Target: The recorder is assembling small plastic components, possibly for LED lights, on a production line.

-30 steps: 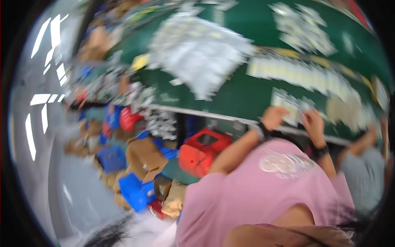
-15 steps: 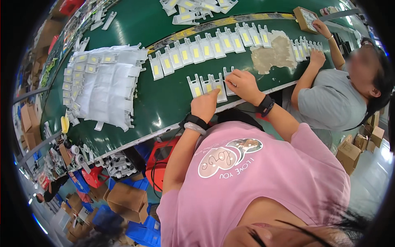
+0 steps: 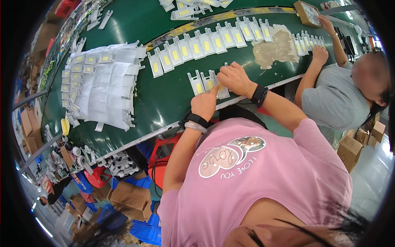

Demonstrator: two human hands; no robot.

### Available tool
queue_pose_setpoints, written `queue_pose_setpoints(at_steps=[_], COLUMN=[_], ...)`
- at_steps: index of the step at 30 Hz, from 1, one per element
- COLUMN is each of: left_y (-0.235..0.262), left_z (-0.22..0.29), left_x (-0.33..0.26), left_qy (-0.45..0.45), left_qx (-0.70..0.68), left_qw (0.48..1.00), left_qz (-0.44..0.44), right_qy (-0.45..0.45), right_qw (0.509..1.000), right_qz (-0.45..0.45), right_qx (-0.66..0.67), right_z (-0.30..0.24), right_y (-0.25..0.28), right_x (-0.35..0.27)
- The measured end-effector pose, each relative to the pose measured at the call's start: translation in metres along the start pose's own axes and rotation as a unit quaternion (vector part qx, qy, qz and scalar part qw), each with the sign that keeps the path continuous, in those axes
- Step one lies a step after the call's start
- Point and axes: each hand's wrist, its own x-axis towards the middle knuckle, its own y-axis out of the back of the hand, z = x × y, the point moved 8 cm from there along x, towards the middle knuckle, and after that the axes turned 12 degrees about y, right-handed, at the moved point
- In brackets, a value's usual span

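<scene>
Several pale flat plastic plates (image 3: 197, 85), each with a yellow rectangle and two prongs at the top, stand in a short row before me. My left hand (image 3: 204, 103) is at the row's near edge. Its index finger reaches onto a plate, the other fingers are curled under, and whatever they hold is hidden. My right hand (image 3: 236, 80) is closed over the top of the plate at the row's right end (image 3: 223, 92), its fingertips at that plate's upper part. Both hands are close together.
Beyond them a long curved row of similar plates (image 3: 206, 43) lies on the green table (image 3: 164, 96). White sheeting with plates (image 3: 109, 90) is at left, loose plates (image 3: 185, 12) at the back. At right, a co-worker's hand (image 3: 320, 54) touches more plates beside a cardboard box (image 3: 306, 14).
My right hand has moved slightly left and brought the plate under it against the others, closing the gap in the row. My left hand has barely moved.
</scene>
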Motion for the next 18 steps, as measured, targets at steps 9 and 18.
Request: queue_pose_setpoints(at_steps=[9,18], left_y=[-0.001,-0.003], left_z=[-0.005,0.000], left_x=[-0.003,-0.007], left_qy=[0.009,-0.007], left_qx=[-0.014,-0.021], left_qw=[1.000,1.000], left_qz=[-0.012,-0.010], right_qy=[0.088,0.101], right_qw=[0.996,0.995], right_qz=[-0.019,-0.014], right_qx=[0.003,-0.012], right_z=[-0.008,-0.012], right_y=[0.005,0.020], right_x=[0.015,0.014])
